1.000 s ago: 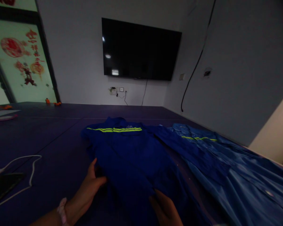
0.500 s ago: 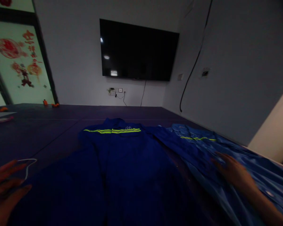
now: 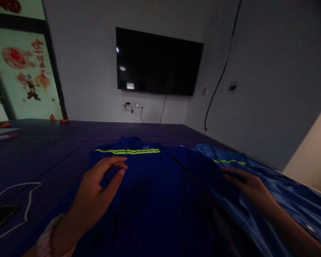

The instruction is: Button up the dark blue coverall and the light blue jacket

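Observation:
A dark blue work jacket (image 3: 149, 189) lies front up, collar away from me, with a yellow-green reflective stripe across its chest. Above its left side is my left hand (image 3: 96, 192), thumb and fingers apart, holding nothing. My right hand (image 3: 247, 187) has its fingers closed at the jacket's right sleeve (image 3: 208, 169); the thumb side is partly hidden in shadow. Under and beside that hand lies a lighter blue work garment (image 3: 273, 185), also striped and somewhat rumpled.
A phone (image 3: 1, 216) with a white cable (image 3: 29, 203) lies at the left on the dark purple surface (image 3: 72, 150). Small orange objects (image 3: 63, 121) sit by the door. A black cord (image 3: 216, 80) hangs along the right wall, and a television (image 3: 159, 62) is mounted ahead.
My left hand has come in from the left edge to over the jacket, uncovering the phone. My right hand has shifted left and slightly up, and the sleeve has moved inward with it.

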`<state>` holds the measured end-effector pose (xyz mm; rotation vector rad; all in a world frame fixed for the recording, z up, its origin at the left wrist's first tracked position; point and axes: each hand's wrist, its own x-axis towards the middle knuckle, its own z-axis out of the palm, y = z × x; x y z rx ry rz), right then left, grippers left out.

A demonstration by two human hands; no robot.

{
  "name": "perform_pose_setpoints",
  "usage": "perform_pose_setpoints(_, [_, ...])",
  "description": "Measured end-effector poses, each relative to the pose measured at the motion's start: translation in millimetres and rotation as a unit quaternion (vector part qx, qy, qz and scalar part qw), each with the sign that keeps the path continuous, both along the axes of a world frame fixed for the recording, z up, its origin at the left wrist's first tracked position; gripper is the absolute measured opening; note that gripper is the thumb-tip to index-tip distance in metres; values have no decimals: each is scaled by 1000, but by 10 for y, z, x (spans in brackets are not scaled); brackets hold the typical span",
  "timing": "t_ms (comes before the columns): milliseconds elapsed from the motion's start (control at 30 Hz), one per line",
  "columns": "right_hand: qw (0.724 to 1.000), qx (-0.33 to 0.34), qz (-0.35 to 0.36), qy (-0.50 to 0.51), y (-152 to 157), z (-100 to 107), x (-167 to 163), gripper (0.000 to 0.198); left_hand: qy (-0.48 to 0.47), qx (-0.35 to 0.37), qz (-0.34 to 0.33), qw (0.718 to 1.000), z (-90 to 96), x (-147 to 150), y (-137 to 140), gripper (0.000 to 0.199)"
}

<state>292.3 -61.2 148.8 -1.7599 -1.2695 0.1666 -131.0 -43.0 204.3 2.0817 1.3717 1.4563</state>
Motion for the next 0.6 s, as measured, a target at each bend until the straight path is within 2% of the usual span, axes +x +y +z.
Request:
perform_pose_setpoints(33, [998,-9,31,61,-77,40,-220,45,13,5,-23,1000,26,106,77,31])
perform_pose_setpoints(100, [979,-67,94,169,-220,62,-559,51,42,25,-73,996,0,288,271,28])
perform_pose_setpoints(200, [955,-148,144,211,-274,-31,-651,53,100,42,-138,984,-198,544,548,24])
perform_pose_setpoints(267, [964,-154,112,186,-161,-140,-435,53,160,36,-163,973,-408,686,675,24])
perform_pose_setpoints(333, [988,-107,24,108,45,-253,-94,49,220,28,-173,960,-646,772,753,25])
perform_pose_setpoints(400, [995,-93,-25,15,294,-349,262,40,262,23,-182,947,-883,798,798,26])
perform_pose_setpoints(500, [987,-118,-37,-105,682,-446,669,30,270,8,-180,946,-1175,764,844,25])
perform_pose_setpoints(600, [970,-159,-33,-182,1063,-513,908,31,254,-16,-181,950,-1342,725,877,22])
